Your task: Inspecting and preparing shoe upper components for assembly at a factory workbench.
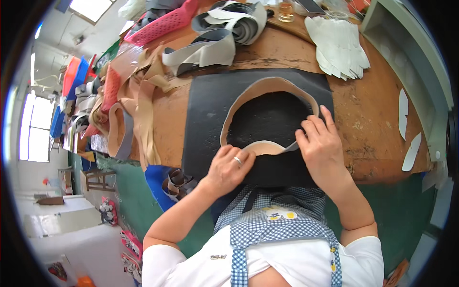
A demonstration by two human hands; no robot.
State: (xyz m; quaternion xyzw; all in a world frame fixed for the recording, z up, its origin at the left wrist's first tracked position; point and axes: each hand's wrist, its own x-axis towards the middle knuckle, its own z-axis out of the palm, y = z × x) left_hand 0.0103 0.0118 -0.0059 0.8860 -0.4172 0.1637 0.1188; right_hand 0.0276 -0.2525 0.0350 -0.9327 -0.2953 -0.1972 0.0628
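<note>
A closed loop of flat strip material, a tan and pale grey band (272,85), stands on its edge on a black mat (203,115) on the workbench. With thumb and fingers, my left hand (225,168) pinches the loop's near left side; a ring is on one finger. The near part of the band sags between the two hands, its tan face turned up. At the right side of the loop, my right hand (321,143) is closed over the band, fingertips on its upper edge. What lies under those fingertips is partly hidden.
Tan strips (146,100) and loops hang over the bench's left side. Rolled grey-white strips (234,28) sit behind the mat, beside a pink basket (165,21). A stack of white cut pieces (338,45) lies at the far right. A raised grey frame (406,52) borders the bench.
</note>
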